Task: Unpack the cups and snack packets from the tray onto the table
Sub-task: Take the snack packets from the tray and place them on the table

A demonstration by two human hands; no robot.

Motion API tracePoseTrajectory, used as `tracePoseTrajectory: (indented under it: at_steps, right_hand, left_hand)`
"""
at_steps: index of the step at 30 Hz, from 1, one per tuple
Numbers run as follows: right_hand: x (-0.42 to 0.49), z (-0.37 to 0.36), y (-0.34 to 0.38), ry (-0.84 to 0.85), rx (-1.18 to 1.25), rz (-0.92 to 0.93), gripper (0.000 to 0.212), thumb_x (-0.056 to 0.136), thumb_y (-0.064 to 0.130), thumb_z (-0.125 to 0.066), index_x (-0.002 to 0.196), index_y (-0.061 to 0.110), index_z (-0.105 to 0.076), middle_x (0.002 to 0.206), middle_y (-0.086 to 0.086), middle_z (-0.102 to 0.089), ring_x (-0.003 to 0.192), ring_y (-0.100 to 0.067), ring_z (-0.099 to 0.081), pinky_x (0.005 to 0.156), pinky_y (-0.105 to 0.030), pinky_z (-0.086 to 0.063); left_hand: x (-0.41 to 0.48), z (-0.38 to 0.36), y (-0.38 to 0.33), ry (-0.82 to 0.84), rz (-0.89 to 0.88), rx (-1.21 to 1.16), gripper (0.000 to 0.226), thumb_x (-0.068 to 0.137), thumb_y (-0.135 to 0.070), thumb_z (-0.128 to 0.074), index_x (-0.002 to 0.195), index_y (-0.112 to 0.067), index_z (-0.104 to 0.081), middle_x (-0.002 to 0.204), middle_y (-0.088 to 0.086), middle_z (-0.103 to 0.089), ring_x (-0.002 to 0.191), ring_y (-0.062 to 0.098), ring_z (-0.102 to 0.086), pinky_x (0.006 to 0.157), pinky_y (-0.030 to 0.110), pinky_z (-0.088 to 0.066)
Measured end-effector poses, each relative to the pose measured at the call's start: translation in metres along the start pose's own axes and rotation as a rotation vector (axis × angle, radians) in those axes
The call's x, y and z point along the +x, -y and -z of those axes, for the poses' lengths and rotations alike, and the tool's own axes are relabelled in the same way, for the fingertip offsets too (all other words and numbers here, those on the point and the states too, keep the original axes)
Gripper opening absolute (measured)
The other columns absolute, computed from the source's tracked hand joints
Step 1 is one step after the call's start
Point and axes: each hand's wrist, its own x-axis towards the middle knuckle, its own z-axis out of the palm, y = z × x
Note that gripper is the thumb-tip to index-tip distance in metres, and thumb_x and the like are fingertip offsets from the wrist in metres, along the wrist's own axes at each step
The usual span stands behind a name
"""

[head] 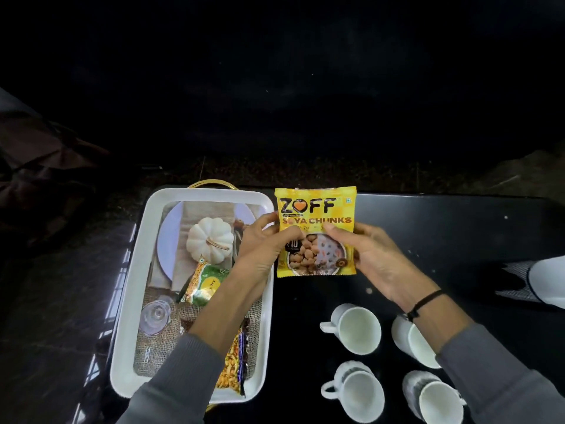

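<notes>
Closest to the lens, four white cups (356, 328) are parked upright on the black table (443, 240), just right of the white tray (131, 286). Further out, a yellow soya chunks packet (316, 209) is held up in both hands. The left hand (263, 243) is curled round its left edge with the thumb across the front, and the right hand (367, 255) pinches the right side, thumb on the face. It's held over the line where tray rim meets table, so probably mid-transfer. To be done well, the packet should be swung right and laid flat on bare table beyond the cups, not dropped onto them, and one hand could be freed for the next grab. Count-wise: four cups out, one packet in hand, and two packets seen in the tray, a green one (204, 283) and an orange one (232, 362) partly hidden under the left forearm.
</notes>
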Motion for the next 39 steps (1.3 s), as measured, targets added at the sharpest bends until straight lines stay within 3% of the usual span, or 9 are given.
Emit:
tracePoseTrajectory:
  at_steps: [3, 8, 15, 19, 21, 27, 31, 36, 39]
  right_hand:
    - [0.003, 0.007, -0.006, -0.04, 0.01, 0.001, 0.037, 0.082, 0.03, -0.083, 0.116, 0.018, -0.073, 0.107, 0.0, -0.082, 0.1, -0.018, -0.078, 0.086, -0.036, -0.062]
    - [0.01, 0.013, -0.011, -0.084, 0.037, -0.046, 0.039, 0.083, 0.041, -0.081, 0.115, 0.019, -0.075, 0.107, -0.002, -0.082, 0.107, -0.025, -0.076, 0.11, -0.052, -0.049]
    - [0.012, 0.011, -0.014, -0.134, 0.076, 0.009, 0.033, 0.088, 0.036, -0.077, 0.116, 0.018, -0.076, 0.11, -0.004, -0.081, 0.105, -0.022, -0.077, 0.103, -0.045, -0.054]
    - [0.015, 0.009, -0.018, -0.102, 0.03, 0.018, 0.031, 0.096, 0.041, -0.067, 0.118, 0.02, -0.074, 0.109, 0.0, -0.082, 0.101, -0.019, -0.078, 0.09, -0.037, -0.059]
    - [0.016, 0.008, -0.02, -0.1, 0.022, 0.022, 0.031, 0.096, 0.043, -0.066, 0.116, 0.022, -0.075, 0.107, 0.001, -0.082, 0.098, -0.016, -0.079, 0.091, -0.037, -0.059]
    - [0.017, 0.013, -0.022, -0.043, 0.046, -0.061, 0.043, 0.099, 0.051, -0.061, 0.117, 0.015, -0.076, 0.107, -0.006, -0.082, 0.1, -0.023, -0.079, 0.087, -0.036, -0.06]
    - [0.018, 0.011, -0.027, -0.178, 0.08, -0.046, 0.039, 0.096, 0.04, -0.069, 0.112, 0.005, -0.075, 0.102, -0.011, -0.082, 0.102, -0.031, -0.077, 0.094, -0.04, -0.058]
    - [0.021, 0.01, -0.031, -0.253, -0.016, 0.028, 0.019, 0.093, 0.032, -0.074, 0.103, 0.016, -0.076, 0.093, 0.004, -0.083, 0.091, -0.013, -0.079, 0.079, -0.022, -0.056]
    - [0.024, 0.012, -0.031, -0.29, -0.145, 0.074, 0.021, 0.093, 0.034, -0.074, 0.111, 0.022, -0.073, 0.099, 0.008, -0.081, 0.094, -0.008, -0.076, 0.092, -0.028, -0.057]
  left_hand:
    - [0.006, -0.009, 0.004, -0.024, 0.043, -0.055, 0.066, 0.057, -0.007, -0.086, 0.119, -0.011, -0.063, 0.108, 0.009, -0.078, 0.108, 0.031, -0.073, 0.101, 0.048, -0.055]
    - [0.012, -0.016, 0.013, -0.026, 0.103, -0.134, 0.037, 0.073, -0.009, -0.088, 0.104, -0.005, -0.07, 0.09, 0.009, -0.082, 0.08, 0.019, -0.08, 0.062, 0.026, -0.062]
    - [0.018, -0.02, 0.014, 0.003, 0.069, -0.142, 0.042, 0.076, -0.006, -0.085, 0.113, -0.014, -0.068, 0.105, 0.005, -0.081, 0.095, 0.017, -0.078, 0.076, 0.031, -0.063]
    - [0.019, -0.02, 0.007, -0.005, 0.111, -0.017, 0.034, 0.088, -0.037, -0.076, 0.113, -0.015, -0.074, 0.107, 0.009, -0.08, 0.1, 0.027, -0.077, 0.091, 0.044, -0.06]
    - [0.02, -0.02, 0.005, 0.008, 0.124, 0.044, 0.034, 0.09, -0.04, -0.073, 0.109, -0.011, -0.075, 0.103, 0.011, -0.08, 0.098, 0.027, -0.077, 0.086, 0.04, -0.062]
    - [0.014, -0.017, 0.011, 0.034, 0.063, 0.124, 0.024, 0.083, -0.006, -0.081, 0.104, -0.009, -0.071, 0.095, 0.003, -0.082, 0.088, 0.017, -0.079, 0.068, 0.021, -0.061]
    - [0.013, -0.022, 0.015, -0.074, 0.018, 0.17, 0.012, 0.091, -0.012, -0.074, 0.102, -0.012, -0.071, 0.09, -0.003, -0.081, 0.079, 0.003, -0.075, 0.062, 0.009, -0.053]
    - [0.013, -0.023, 0.017, -0.113, -0.069, 0.351, 0.026, 0.097, -0.026, -0.068, 0.117, -0.009, -0.068, 0.107, 0.005, -0.077, 0.103, 0.016, -0.072, 0.091, 0.028, -0.056]
    - [0.017, -0.019, 0.016, -0.123, -0.093, 0.44, 0.025, 0.097, -0.019, -0.067, 0.121, -0.012, -0.066, 0.113, 0.001, -0.074, 0.11, 0.016, -0.069, 0.098, 0.029, -0.053]
